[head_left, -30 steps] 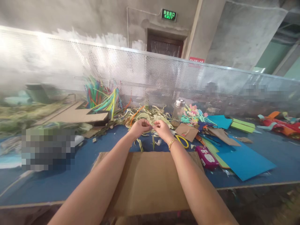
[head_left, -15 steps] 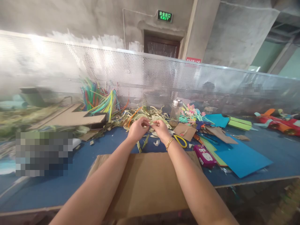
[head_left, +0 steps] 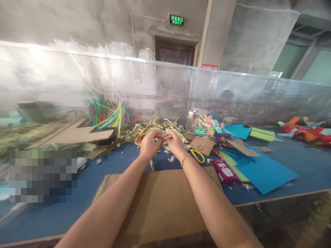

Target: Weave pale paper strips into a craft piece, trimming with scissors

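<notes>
A perforated metal screen [head_left: 139, 82] runs across beyond the cardboard, and the worktop [head_left: 305, 165] spreads around it; both sit slightly lower and further left in view than a second ago, so the head has likely turned a little. The brown cardboard [head_left: 160, 203] itself lies at the near edge, under the forearms. Well to its right is a blue sheet [head_left: 266, 168]; beyond it, pale leafy scraps [head_left: 181, 131] crowd the space behind the hands. The left hand [head_left: 151, 146] and right hand [head_left: 176, 144] remain just past its far edge, fingers curled and pinching, tips nearly meeting. A purple box [head_left: 224, 171] lies at its far right corner. Below the left hand, just beyond it, one leafy strip [head_left: 152, 165] shows where two showed a second ago; the fine fingertip handling seems to go on. Smallest is the thin piece [head_left: 163, 136] pinched beyond the cardboard, mostly covered by the fingers, too small to identify
</notes>
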A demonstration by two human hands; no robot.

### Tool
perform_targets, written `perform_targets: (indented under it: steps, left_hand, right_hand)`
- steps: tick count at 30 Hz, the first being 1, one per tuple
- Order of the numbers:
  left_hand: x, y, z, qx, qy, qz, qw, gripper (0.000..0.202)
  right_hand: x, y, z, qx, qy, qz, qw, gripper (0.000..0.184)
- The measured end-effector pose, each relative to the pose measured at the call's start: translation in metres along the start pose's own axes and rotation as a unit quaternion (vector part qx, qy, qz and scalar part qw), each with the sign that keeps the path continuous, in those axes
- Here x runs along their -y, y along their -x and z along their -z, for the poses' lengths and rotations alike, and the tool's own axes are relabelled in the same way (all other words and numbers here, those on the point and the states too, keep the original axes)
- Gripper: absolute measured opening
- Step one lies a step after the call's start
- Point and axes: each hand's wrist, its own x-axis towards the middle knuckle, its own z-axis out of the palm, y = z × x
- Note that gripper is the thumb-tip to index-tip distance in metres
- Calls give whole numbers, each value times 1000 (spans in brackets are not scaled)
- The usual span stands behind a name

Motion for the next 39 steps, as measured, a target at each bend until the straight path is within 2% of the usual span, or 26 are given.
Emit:
perform_targets:
  steps: [6, 10, 17, 22, 30, 39]
  left_hand:
    - [7, -1, -1, -1, 31, -10, 999, 28]
    - [10, -2, -1, 3, 53, -8, 999, 28]
    - [15, -2, -2, 15, 69, 0, 997, 30]
    - [19, -2, -3, 21, 74, 18, 997, 31]
    - [22, -1, -5, 29, 78, 28, 996, 21]
    - [25, -1, -5, 44, 43, 31, 998, 16]
  right_hand:
    - [3, 1, 3, 32, -9, 1, 999, 12]
    - [6, 2, 8, 39, 39, 16, 998, 7]
    - [3, -2, 13, 15, 181, 127, 975, 5]
    - [2, 0, 12, 5, 235, 155, 960, 6]
    - [2, 0, 14, -28, 251, 161, 954, 4]
    - [-1, -1, 14, -60, 223, 162, 959, 6]
